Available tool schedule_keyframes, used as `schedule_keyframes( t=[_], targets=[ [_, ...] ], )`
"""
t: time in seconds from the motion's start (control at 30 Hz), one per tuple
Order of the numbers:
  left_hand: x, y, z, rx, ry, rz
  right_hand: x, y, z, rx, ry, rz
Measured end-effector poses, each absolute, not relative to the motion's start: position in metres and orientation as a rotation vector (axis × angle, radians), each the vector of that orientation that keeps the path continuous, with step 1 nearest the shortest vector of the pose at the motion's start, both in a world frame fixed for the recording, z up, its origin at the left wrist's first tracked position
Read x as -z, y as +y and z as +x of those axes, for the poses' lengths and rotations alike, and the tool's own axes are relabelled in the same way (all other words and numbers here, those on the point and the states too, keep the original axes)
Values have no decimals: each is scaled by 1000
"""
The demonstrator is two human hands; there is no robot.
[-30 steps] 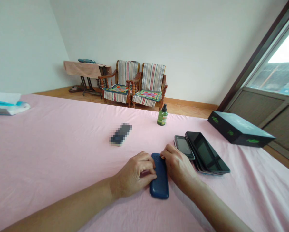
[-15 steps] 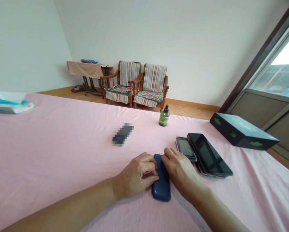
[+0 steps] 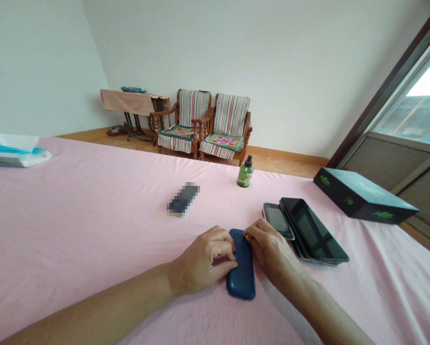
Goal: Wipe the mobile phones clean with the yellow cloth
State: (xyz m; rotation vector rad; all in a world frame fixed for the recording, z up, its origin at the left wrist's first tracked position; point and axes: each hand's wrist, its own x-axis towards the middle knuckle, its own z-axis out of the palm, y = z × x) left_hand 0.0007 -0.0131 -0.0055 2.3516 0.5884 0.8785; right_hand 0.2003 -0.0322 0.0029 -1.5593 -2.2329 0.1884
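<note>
A dark blue mobile phone (image 3: 241, 273) lies on the pink cloth in front of me, its long side pointing away. My left hand (image 3: 207, 256) is closed on the phone's left edge, thumb and fingertips pressing there. At the upper right corner of the phone, my right hand (image 3: 268, 247) has its fingers pinched together. A small brownish spot shows at those fingertips; what it is, I cannot make out. Just beyond the right hand lies a grey phone (image 3: 277, 219), beside a stack topped by a black tablet (image 3: 311, 230).
A pixelated dark handset (image 3: 183, 199) lies farther off on the pink cloth (image 3: 92, 211). Behind it stands a green spray bottle (image 3: 245, 173). A black box (image 3: 362, 194) sits at the right, a tissue pack (image 3: 17, 152) at far left. Two wooden chairs (image 3: 222, 124) stand by the wall.
My right fingers have drawn together and shifted slightly right, uncovering more of the phone's top. My left hand keeps its place on the phone. The view has shifted very slightly.
</note>
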Motion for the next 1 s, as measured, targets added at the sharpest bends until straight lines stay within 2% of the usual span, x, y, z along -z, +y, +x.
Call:
schedule_keyframes(
  t=[0.6,1.0],
  targets=[
    [6,-12,1,-895,577,2352,14,-34,192,-122,-2003,-1596],
    [7,-12,1,-879,587,2372,7,-37,195,-147,-2083,-1476]
  ],
)
